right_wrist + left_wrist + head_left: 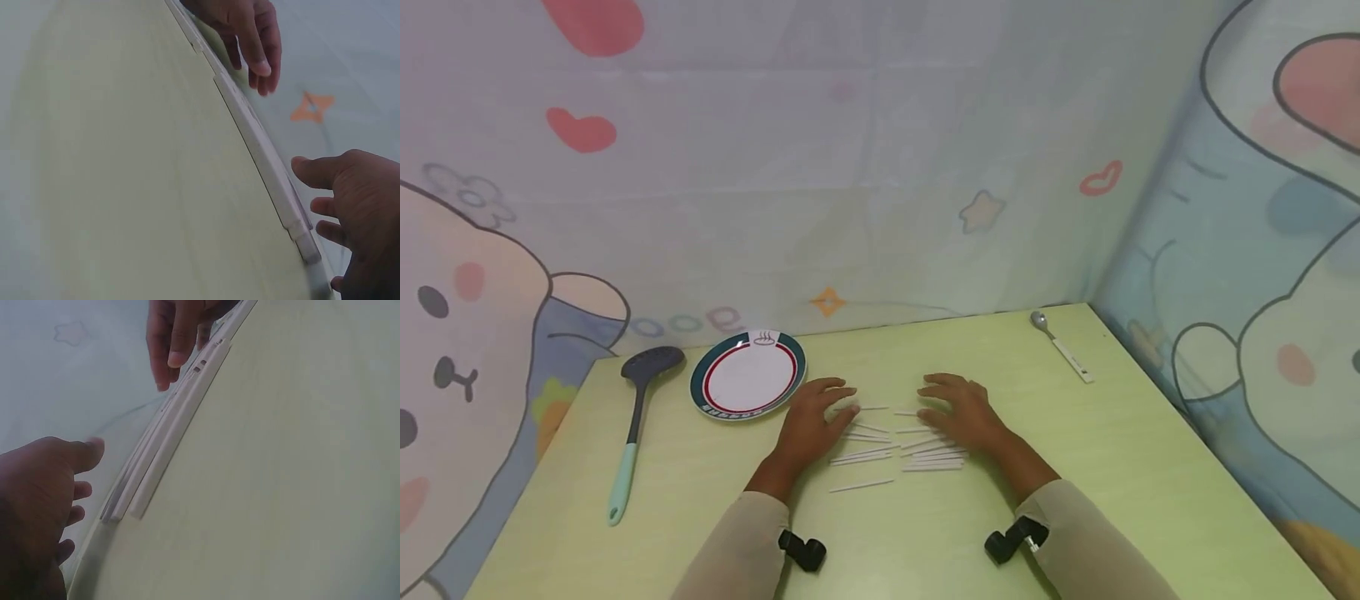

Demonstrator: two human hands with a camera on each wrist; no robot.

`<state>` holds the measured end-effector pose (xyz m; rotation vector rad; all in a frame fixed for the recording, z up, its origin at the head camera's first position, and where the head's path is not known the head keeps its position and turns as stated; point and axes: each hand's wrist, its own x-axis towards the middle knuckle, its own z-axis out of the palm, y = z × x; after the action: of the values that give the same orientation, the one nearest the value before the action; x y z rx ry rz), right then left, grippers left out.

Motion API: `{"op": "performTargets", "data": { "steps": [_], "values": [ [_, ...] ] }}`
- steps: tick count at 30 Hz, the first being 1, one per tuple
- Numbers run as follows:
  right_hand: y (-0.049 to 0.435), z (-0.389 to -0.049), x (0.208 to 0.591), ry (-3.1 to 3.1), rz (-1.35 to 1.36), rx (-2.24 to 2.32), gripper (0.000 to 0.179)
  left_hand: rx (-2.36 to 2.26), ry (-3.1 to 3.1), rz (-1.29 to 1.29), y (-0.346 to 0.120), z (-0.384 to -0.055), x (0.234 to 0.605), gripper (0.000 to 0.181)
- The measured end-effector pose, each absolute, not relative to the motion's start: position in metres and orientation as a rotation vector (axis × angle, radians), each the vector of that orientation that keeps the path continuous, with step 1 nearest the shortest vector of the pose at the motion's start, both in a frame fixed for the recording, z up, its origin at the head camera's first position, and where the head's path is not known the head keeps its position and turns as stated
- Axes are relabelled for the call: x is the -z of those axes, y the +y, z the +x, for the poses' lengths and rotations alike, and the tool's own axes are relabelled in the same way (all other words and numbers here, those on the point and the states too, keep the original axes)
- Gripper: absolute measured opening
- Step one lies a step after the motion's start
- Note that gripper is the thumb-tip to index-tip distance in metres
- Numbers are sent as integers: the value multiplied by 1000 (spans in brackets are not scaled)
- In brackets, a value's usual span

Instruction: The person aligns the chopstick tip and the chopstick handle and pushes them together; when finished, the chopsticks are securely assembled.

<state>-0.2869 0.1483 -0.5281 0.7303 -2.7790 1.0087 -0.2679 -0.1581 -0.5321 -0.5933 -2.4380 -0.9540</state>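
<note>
Two loose groups of thin white sticks lie side by side on the table, with a narrow gap between them in the head view. My left hand (812, 423) is over the far end of the left group of sticks (861, 456), its fingers relaxed and holding nothing. Across the gap, my right hand (964, 411) is likewise over the right group of sticks (932, 467), fingers loosely bent. Both palms partly cover the farther sticks. In the left wrist view the left hand (34, 500) is beside the stick ends; the right wrist view shows the right hand (362, 209) apart from them.
A white plate with a dark green rim (703, 398) lies behind and left of my left hand. Farther left is a black slotted ladle with a mint handle (625, 475). A small spoon (1067, 354) lies at the back right. A patterned cloth wall (880, 167) borders the table (1150, 500).
</note>
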Motion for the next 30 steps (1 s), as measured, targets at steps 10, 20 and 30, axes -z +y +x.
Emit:
{"op": "performTargets", "data": {
  "steps": [10, 20, 30],
  "values": [
    [136, -298, 529, -2742, 762, -1112, 19, 1111, -2505, -564, -147, -284, 536, 22],
    [135, -300, 533, -2746, 741, -1143, 3, 1100, -2607, -391, -138, -285, 534, 7],
    [132, -298, 533, -2646, 787, -1147, 5, 1087, -2594, -391, -138, -285, 535, 6]
  ]
}}
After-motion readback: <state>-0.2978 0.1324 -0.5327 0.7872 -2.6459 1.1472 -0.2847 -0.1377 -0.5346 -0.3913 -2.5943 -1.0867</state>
